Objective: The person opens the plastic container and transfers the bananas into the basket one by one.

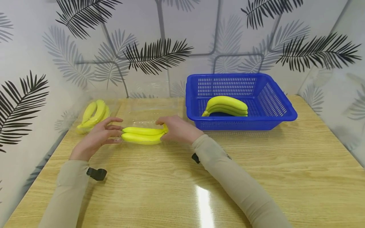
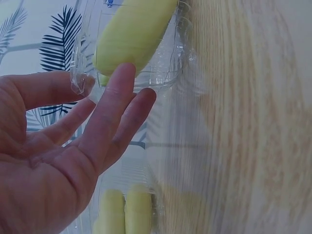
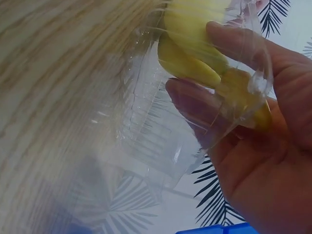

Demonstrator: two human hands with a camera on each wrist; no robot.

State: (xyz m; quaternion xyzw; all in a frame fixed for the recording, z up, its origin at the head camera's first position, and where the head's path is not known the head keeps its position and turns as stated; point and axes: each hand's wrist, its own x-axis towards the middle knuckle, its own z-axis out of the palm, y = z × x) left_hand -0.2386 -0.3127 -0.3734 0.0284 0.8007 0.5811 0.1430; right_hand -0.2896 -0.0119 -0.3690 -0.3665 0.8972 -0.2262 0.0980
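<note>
far left — 1 clear rectangular plastic box (image 1: 113, 109) with 1 curved yellow bunch of bananas (image 1: 98, 111), 3 fruits showing. next, the left hand (image 1: 100, 136), fingers loosely extended at 1 second clear plastic box (image 3: 151, 141); inside, 1 yellow banana bunch (image 1: 144, 138), 2 fruits showing. the right hand (image 1: 180, 129) grasps its stem end — best kept level, stem tucked in. right: 1 blue perforated plastic basket (image 1: 236, 125), 1 yellow bunch (image 1: 228, 102) inside.

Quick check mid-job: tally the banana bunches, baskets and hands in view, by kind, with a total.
Banana bunches: 3 (left bunch, middle bunch between the hands, bunch in the basket)
Blue basket: 1
Hands: 2 (left hand, right hand)
Total: 6
</note>
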